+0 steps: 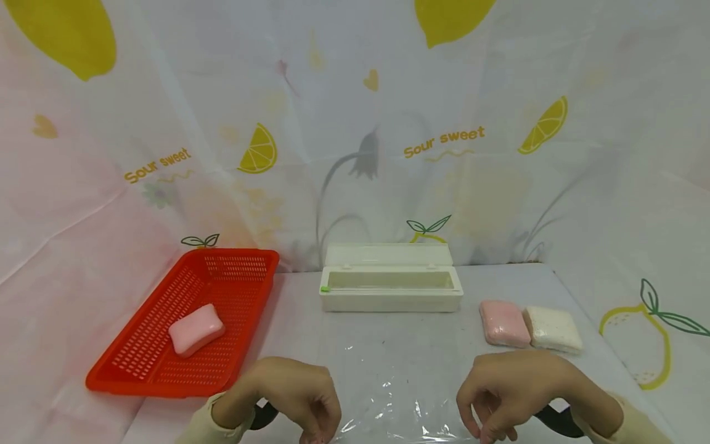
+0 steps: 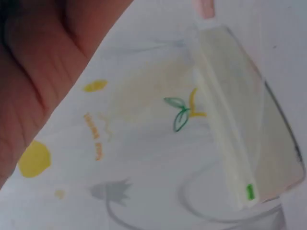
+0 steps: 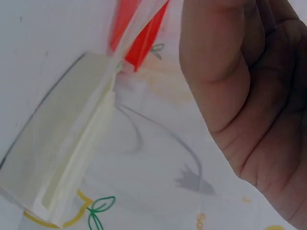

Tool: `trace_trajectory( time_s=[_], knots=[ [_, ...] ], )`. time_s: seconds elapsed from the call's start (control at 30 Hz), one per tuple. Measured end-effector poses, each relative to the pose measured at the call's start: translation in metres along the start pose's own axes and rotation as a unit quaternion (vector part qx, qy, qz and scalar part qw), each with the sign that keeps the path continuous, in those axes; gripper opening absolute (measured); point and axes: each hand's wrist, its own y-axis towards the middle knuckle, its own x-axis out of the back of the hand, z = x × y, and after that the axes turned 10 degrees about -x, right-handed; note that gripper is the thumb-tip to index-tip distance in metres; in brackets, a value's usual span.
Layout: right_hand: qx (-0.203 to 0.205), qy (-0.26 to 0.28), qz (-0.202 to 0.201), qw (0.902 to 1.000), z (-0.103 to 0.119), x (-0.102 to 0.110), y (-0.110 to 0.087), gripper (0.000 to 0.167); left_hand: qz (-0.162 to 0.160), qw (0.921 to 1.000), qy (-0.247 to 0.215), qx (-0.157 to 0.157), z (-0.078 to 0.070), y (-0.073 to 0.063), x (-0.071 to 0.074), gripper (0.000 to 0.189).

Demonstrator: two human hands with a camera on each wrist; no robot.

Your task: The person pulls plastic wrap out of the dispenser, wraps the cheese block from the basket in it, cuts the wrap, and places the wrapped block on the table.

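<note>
A sheet of clear cling film spreads over the table at the front, its glints showing between my hands. My left hand pinches the film's near left part between thumb and fingertips. On the near right, my right hand pinches it the same way. Beyond the sheet stands a white cling film dispenser box, its lid raised at the back; it also shows in the left wrist view. Both wrist views show mostly palm, with the fingertips out of sight.
A red plastic basket at the left holds a pink soap bar. On the right, a pink soap bar and a white one, both in shiny film, lie side by side. A printed cloth hangs behind.
</note>
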Motion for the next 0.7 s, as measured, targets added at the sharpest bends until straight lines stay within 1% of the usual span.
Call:
trace_trajectory(
  time_s=[0.07, 0.17, 0.2, 0.27, 0.37, 0.4, 0.43, 0.47, 0.57, 0.63, 0.7],
  knots=[
    [-0.051, 0.047, 0.049, 0.9964, -0.007, -0.004, 0.006, 0.007, 0.03, 0.9993, -0.011, 0.022, 0.011, 0.009, -0.005, 0.007],
    [-0.127, 0.092, 0.109, 0.9815, -0.02, -0.009, 0.016, 0.006, 0.056, 0.996, -0.049, 0.049, 0.031, 0.02, -0.011, 0.009],
    [-0.15, 0.101, 0.123, 0.9758, -0.025, -0.011, 0.019, 0.006, 0.063, 0.9937, -0.073, 0.058, 0.038, 0.023, -0.013, 0.01],
    [-0.177, 0.111, 0.141, 0.9676, -0.035, -0.015, 0.025, 0.006, 0.068, 0.9855, -0.135, 0.078, 0.054, 0.028, -0.017, 0.01],
    [-0.204, 0.105, 0.155, 0.9609, -0.047, -0.024, 0.033, 0.005, 0.065, 0.9696, -0.21, 0.109, 0.075, 0.033, -0.025, 0.011],
    [-0.213, 0.099, 0.157, 0.9593, -0.051, -0.027, 0.035, 0.005, 0.064, 0.9642, -0.229, 0.117, 0.081, 0.033, -0.027, 0.01],
    [-0.222, 0.093, 0.157, 0.9577, -0.054, -0.03, 0.038, 0.004, 0.062, 0.9607, -0.241, 0.124, 0.086, 0.034, -0.03, 0.01],
    [-0.231, 0.084, 0.157, 0.9565, -0.057, -0.034, 0.04, 0.004, 0.061, 0.9583, -0.246, 0.131, 0.09, 0.034, -0.031, 0.01],
    [-0.255, 0.06, 0.15, 0.9534, -0.065, -0.044, 0.047, 0.006, 0.06, 0.9562, -0.244, 0.15, 0.099, 0.035, -0.035, 0.01],
    [-0.271, 0.049, 0.143, 0.9507, -0.07, -0.049, 0.051, 0.009, 0.057, 0.9543, -0.24, 0.169, 0.103, 0.035, -0.037, 0.01],
    [-0.285, 0.042, 0.137, 0.9476, -0.074, -0.053, 0.055, 0.013, 0.055, 0.9506, -0.24, 0.189, 0.106, 0.036, -0.039, 0.011]
  ],
)
